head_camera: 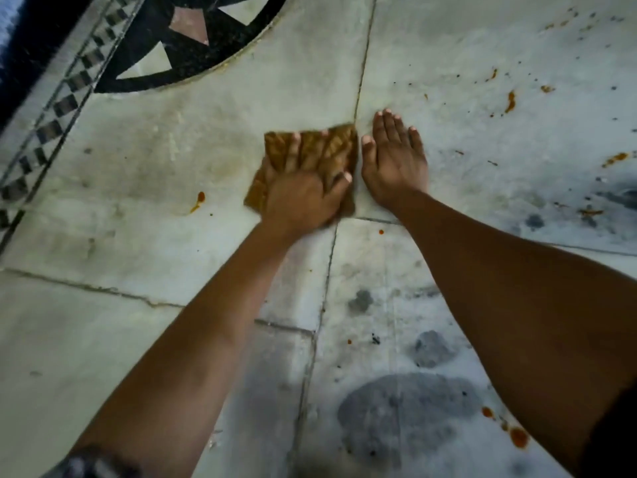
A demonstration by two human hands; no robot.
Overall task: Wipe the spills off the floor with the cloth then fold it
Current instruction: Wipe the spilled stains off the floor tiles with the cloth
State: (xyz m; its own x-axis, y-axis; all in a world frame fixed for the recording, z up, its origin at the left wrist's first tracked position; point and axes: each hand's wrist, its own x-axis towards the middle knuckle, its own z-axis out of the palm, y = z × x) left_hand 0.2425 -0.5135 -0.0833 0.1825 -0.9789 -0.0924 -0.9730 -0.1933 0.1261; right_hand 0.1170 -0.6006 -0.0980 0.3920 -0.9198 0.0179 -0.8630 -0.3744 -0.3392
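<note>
At the centre of the frame the left hand [303,194] presses a brown cloth [331,146] flat on the pale stone floor [103,339], fingers [293,150] spread apart over the fabric rather than clamped on it. Just beside it, to the right, the right hand [394,160] lies palm-down on the bare floor, its fingers together and straight, holding nothing — it seems to serve as a brace.

The wiping looks to be only partly done. Orange spots [510,101] are scattered across the upper right of the frame, one streak [198,201] lies left of the cloth, and more drops [517,436] sit at the lower right near the forearm. Dark grey damp-looking patches [406,408] mark the lower centre; whether they are spill or wet from wiping cannot be told. The cloth is bunched into a rough square for scrubbing — the tidy fold appears not yet made, and it would come after the remaining spots are cleared.
</note>
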